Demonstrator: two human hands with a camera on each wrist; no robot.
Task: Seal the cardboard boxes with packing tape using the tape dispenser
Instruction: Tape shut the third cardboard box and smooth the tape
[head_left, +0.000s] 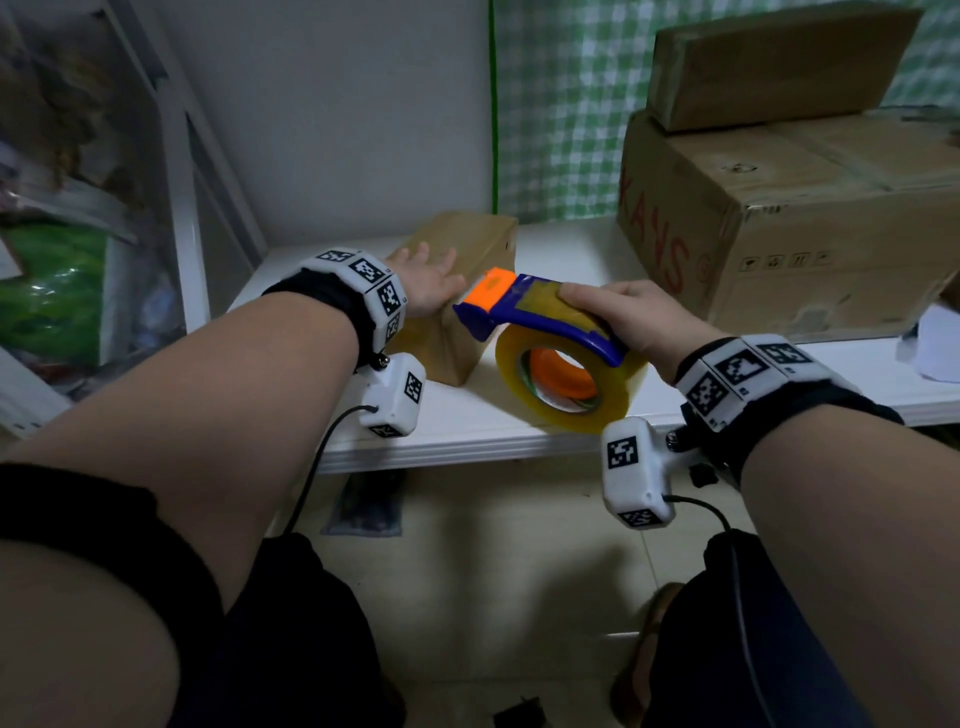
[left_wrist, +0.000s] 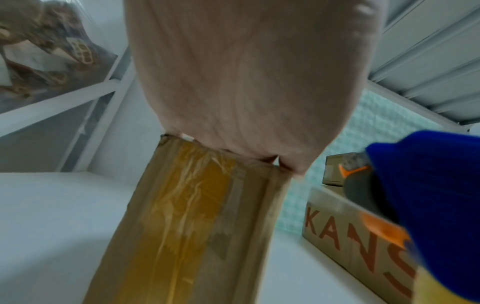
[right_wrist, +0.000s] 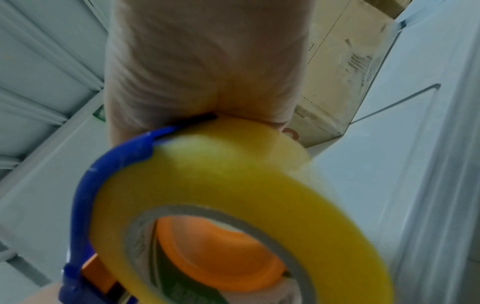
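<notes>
A small brown cardboard box (head_left: 467, 244) stands on the white shelf (head_left: 467, 426). Its near end face carries wrinkled yellowish tape (left_wrist: 187, 216). My left hand (head_left: 426, 280) lies flat on the box top with straight fingers. My right hand (head_left: 623, 317) grips the blue and orange tape dispenser (head_left: 519, 306), which holds a roll of yellowish tape (head_left: 566, 379). The dispenser's orange front end sits just right of the box, level with its top edge. In the right wrist view the roll (right_wrist: 233, 205) fills the frame under my palm.
A large brown box with red letters (head_left: 779, 223) stands at the back right of the shelf, with a smaller box (head_left: 769, 62) stacked on it. A white rack with bags (head_left: 62, 208) is on the left. White paper (head_left: 935, 343) lies at the far right.
</notes>
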